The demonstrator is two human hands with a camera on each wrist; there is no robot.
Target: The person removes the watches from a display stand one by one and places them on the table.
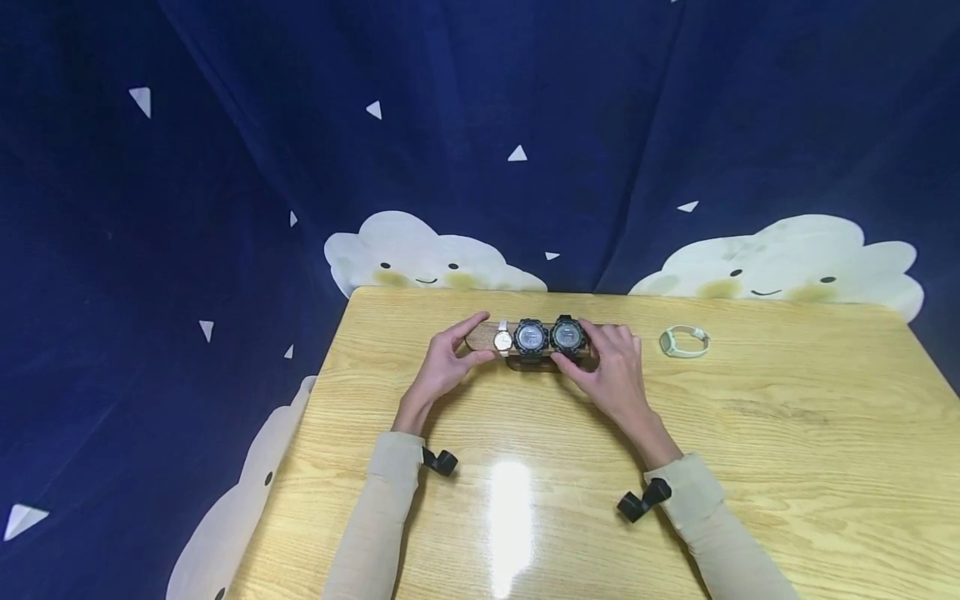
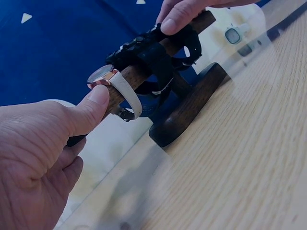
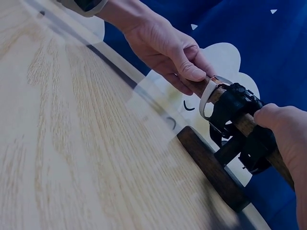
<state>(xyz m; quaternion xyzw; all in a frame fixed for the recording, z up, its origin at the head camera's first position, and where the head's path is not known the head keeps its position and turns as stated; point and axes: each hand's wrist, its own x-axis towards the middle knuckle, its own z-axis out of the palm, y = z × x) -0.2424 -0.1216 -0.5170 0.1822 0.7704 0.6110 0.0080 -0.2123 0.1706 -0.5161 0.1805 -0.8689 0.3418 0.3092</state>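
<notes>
A dark wooden T-shaped watch stand [image 2: 187,110] stands near the table's back edge. Along its bar sit a small rose-gold watch with a white strap [image 1: 503,341] and two bulky black digital watches, one in the middle [image 1: 531,337] and one to the right [image 1: 567,336]. My left hand [image 1: 444,362] grips the bar's left end, thumb close beside the white-strapped watch. With thumb and fingers, my right hand [image 1: 617,372] holds the right black watch at its case. In the right wrist view, that watch's face is hidden behind the thumb.
A pale green watch [image 1: 684,342] lies on its side on the wooden table [image 1: 787,467], right of the stand. Behind the table hangs a dark blue curtain [image 1: 480,100] with clouds and triangles. Each sleeve cuff carries a small black wrist camera [image 1: 440,462].
</notes>
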